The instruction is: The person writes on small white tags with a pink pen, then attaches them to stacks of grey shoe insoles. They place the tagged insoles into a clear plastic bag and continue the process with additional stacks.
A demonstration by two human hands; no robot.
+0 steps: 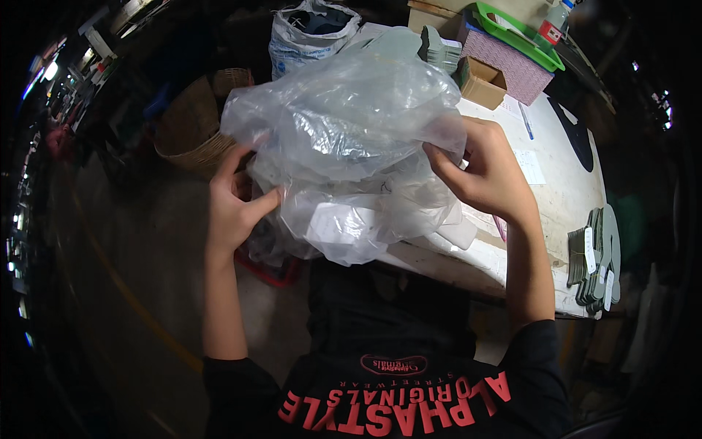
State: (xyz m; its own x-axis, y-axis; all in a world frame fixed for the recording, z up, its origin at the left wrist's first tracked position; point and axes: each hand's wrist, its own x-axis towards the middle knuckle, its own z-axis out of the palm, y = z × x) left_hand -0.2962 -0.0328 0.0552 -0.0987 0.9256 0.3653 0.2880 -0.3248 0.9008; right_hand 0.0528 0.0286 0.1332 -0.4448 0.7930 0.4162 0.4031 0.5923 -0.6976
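While our right hand [484, 167], its grip closed, is pinching the right edge of a crumpled clear bag [344, 135] at frame centre, our left hand [232, 205] is touching its left edge, thumb and forefinger standing apart; whether this grip is holding film, we cannot tell. The bag is partly hiding the counter [569, 208]; a wicker basket [191, 152] is standing at upper left.

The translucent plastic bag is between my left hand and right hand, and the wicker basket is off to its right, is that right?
Not quite: the head view shows the wicker basket off to the left. The translucent plastic bag is indeed between your left hand and right hand.
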